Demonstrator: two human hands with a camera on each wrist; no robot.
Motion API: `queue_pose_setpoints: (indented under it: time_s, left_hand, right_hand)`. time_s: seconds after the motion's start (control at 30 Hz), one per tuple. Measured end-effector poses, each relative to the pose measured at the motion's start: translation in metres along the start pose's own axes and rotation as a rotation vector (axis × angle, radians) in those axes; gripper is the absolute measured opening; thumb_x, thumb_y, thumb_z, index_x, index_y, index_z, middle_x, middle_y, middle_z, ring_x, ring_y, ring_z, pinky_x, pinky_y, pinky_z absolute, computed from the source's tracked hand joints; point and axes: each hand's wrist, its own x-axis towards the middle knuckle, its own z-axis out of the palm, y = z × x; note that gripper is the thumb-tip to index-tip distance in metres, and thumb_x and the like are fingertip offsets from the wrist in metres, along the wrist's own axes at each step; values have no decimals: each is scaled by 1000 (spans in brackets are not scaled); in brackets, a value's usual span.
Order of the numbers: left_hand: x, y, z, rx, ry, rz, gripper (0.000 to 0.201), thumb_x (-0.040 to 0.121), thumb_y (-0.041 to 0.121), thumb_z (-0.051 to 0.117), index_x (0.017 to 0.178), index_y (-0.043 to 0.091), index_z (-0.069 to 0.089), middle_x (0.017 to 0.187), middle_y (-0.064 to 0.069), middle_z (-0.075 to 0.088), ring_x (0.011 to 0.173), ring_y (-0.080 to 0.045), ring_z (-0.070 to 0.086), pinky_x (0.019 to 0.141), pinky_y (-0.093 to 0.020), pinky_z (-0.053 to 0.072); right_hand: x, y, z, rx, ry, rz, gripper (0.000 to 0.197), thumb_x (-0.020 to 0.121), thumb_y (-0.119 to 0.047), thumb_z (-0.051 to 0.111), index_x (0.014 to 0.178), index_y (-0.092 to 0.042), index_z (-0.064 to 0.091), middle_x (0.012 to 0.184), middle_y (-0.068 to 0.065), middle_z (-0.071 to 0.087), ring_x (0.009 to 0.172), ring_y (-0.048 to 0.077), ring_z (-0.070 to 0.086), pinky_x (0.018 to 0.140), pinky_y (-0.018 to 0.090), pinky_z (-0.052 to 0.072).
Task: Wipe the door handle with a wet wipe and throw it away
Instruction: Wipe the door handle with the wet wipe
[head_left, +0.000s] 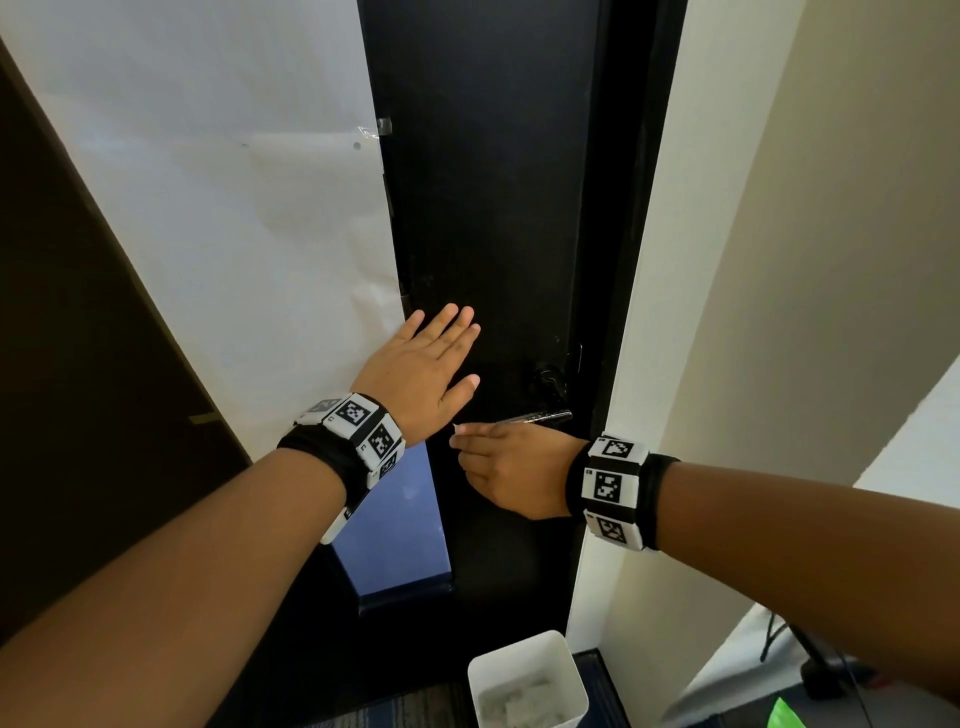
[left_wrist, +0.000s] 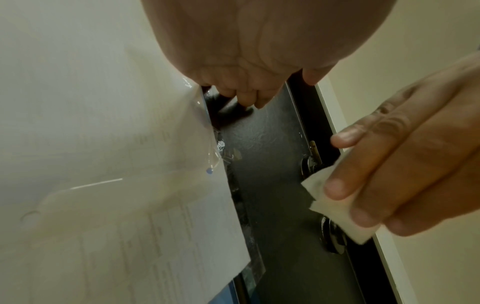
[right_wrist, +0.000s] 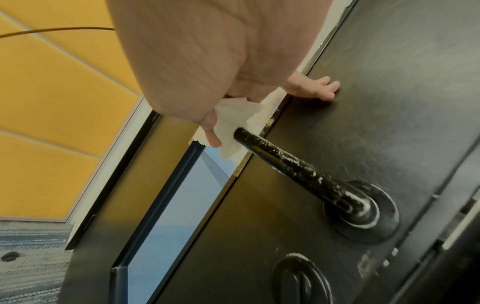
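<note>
A black lever door handle (head_left: 545, 417) (right_wrist: 298, 166), flecked with white marks, sticks out from the black door (head_left: 493, 208). My right hand (head_left: 462, 441) (right_wrist: 213, 131) pinches a white wet wipe (right_wrist: 233, 121) (left_wrist: 335, 205) right at the handle's free end, the wipe touching its tip. Above and to the left, my left hand (head_left: 457, 348) (right_wrist: 319, 88) lies flat on the door with its fingers straight. In the left wrist view its fingertips (left_wrist: 249, 96) press on the door face.
A white bin (head_left: 480, 670) holding crumpled wipes stands on the floor below the handle. White paper (head_left: 234, 208) is taped over the door's glass. A cream wall (head_left: 779, 260) borders the door on the right. A keyhole plate (right_wrist: 301, 279) sits under the handle.
</note>
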Motion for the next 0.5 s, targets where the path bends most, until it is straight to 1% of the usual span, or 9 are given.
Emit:
queue_pose_setpoints:
  time_s: [0.07,0.17,0.23,0.27,0.33,0.4,0.43,0.47,0.5]
  left_hand:
    - [0,0,-1,-1,-3,0,70,91,52,1,151,17,4,161,-2,1,148,-15,-6,120,-37,-2]
    - [0,0,-1,-1,-8,3,71,90,52,0,151,17,3,161,-2,1,148,-15,-6,120,-37,-2]
    - [0,0,-1,2,-11,2,71,90,53,-1,151,17,3,161,-2,0,148,-15,-7,120,-37,-3]
    - [0,0,-1,3,-11,2,71,90,53,-1,151,17,2,161,-2,0,148,-15,-7,120,-37,-3]
    - [0,0,0,1,-10,1,71,90,53,-1,151,17,2,161,-2,-1,148,-15,-8,120,-37,-4]
    - [0,1,0,0,-10,-2,71,90,53,-1,151,17,1,161,-1,-2,148,-15,-8,120,-36,-5]
    - [0,1,0,1,-10,-3,71,90,54,-1,151,17,1,161,-2,-2,147,-15,-8,120,-37,-5]
    - [0,1,0,1,-11,-5,72,89,54,-1,151,17,1,161,-2,-2,147,-15,-8,120,-37,-5]
    - [0,2,1,3,-13,-5,72,89,54,-2,151,17,1,161,-2,-2,147,-15,-9,120,-37,-5]
  right_hand:
    - [-9,1,5,33,51,-10,42,89,-16,35,118,-6,64,125,13,64,130,31,48,115,43,12]
    - [-29,8,15,103,146,19,39,89,-13,39,116,-6,66,122,13,66,128,30,50,116,41,13]
    - [-44,18,22,154,231,111,37,91,-12,41,120,-4,64,124,14,64,128,30,50,118,41,14]
    - [-52,23,25,197,280,188,38,91,-11,40,121,-4,62,126,14,63,128,30,50,118,40,17]
    - [-62,30,29,362,379,405,40,88,-6,41,123,-2,61,127,16,61,127,31,52,116,35,21]
    - [-67,33,34,672,464,717,41,88,2,42,126,-3,58,129,15,59,124,30,53,111,27,29]
    - [-67,32,34,851,496,898,40,90,3,41,125,-4,58,127,14,59,119,28,55,105,23,34]
    - [-65,32,36,997,515,1064,37,92,2,40,123,-5,59,123,13,60,110,26,59,96,20,40]
    - [-61,30,39,1134,532,1198,36,94,0,38,120,-6,61,116,14,62,96,23,62,84,17,44]
